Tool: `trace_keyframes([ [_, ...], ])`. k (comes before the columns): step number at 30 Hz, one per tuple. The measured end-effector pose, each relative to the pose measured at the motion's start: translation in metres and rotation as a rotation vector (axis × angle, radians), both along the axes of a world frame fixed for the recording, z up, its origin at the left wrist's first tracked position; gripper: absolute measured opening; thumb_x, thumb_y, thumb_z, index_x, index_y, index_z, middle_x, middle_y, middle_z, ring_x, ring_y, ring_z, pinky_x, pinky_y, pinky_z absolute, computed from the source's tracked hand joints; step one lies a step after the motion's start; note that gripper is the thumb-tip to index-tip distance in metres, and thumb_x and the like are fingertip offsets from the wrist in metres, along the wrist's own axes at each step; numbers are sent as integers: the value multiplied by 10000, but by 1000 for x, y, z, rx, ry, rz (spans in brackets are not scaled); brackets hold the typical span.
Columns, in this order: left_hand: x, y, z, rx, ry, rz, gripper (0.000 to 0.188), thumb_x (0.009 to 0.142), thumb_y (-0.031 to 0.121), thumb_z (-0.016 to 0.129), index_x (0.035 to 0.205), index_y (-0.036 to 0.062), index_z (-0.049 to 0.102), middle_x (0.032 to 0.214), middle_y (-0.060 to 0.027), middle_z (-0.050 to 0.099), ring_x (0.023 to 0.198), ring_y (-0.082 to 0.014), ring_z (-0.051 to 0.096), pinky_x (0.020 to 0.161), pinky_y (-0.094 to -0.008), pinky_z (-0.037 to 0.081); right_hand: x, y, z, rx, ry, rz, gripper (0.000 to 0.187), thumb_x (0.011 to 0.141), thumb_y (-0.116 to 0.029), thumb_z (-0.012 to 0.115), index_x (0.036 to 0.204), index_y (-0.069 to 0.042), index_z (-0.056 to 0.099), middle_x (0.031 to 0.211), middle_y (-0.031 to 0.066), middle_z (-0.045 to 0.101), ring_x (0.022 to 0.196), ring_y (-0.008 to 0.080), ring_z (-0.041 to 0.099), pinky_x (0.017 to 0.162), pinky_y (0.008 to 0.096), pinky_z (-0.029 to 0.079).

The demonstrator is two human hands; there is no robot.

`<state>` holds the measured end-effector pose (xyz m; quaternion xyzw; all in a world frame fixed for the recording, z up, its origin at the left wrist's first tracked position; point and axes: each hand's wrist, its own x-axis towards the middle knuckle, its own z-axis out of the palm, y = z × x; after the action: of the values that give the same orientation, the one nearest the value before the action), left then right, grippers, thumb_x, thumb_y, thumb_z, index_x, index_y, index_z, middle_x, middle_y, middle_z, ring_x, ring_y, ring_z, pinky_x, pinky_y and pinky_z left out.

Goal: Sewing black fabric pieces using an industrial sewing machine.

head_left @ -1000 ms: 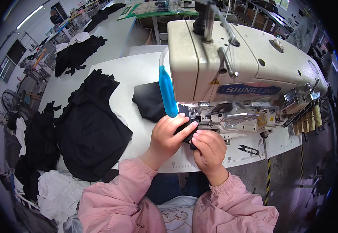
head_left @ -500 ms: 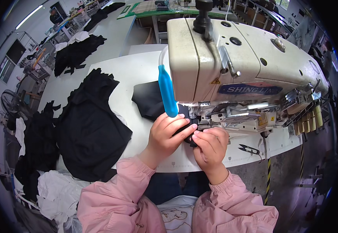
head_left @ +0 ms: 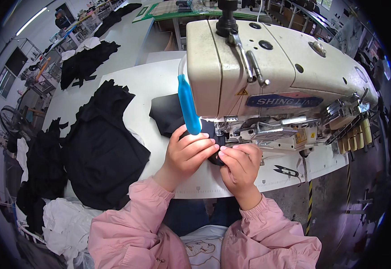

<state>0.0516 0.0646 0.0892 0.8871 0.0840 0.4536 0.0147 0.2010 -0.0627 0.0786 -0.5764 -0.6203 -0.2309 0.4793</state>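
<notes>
Black fabric [head_left: 165, 114] lies under the head of a cream sewing machine [head_left: 253, 62], its front edge bunched at the needle area. My left hand [head_left: 187, 153] rests over that edge, fingers bent and pressed together on the cloth just left of the presser foot. With its fingertips almost meeting the left ones, my right hand [head_left: 241, 165] pinches the near edge of the fabric. Both thumbs are mostly hidden. A bright blue sleeve-like guard [head_left: 187, 105] hangs down from the machine's left side, close above my left hand.
Black thread snips [head_left: 286, 171] lie right of my right hand on the white table [head_left: 195, 190]. Cut black fabric pieces [head_left: 103, 152] are spread to the left, above crumpled white material [head_left: 67, 226]. Cones of thread [head_left: 357, 136] hang at the machine's right end.
My fingertips have shifted slightly along the fabric edge, and a small curved fold of cloth now shows below them. Metal levers on the machine head stand at a different angle. The view has shifted a little.
</notes>
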Motion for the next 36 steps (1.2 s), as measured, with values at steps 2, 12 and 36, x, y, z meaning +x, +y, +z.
trace_keyframes([
  [2,0,0,1,-1,0,5,211,863,148,764,1061,209,804,1089,74,750,1095,-132,699,1096,-456,492,0,0,0,-4,-7,-11,322,666,22,729,965,-97,744,1065,-5,744,981,263,632,886,438,490],
  [12,1,1,-1,-18,-1,28,188,876,134,757,1044,207,797,1093,71,760,1081,-133,711,1124,-478,473,2,3,-2,-13,-29,-27,324,672,-4,744,975,-115,765,1092,-22,753,1014,259,630,897,429,483],
  [36,3,8,2,-126,-14,11,206,878,39,761,1009,194,791,1071,70,762,992,-159,712,1147,-502,449,6,10,-12,22,-32,-42,365,650,32,793,961,-147,727,1058,4,686,1030,283,607,903,408,471],
])
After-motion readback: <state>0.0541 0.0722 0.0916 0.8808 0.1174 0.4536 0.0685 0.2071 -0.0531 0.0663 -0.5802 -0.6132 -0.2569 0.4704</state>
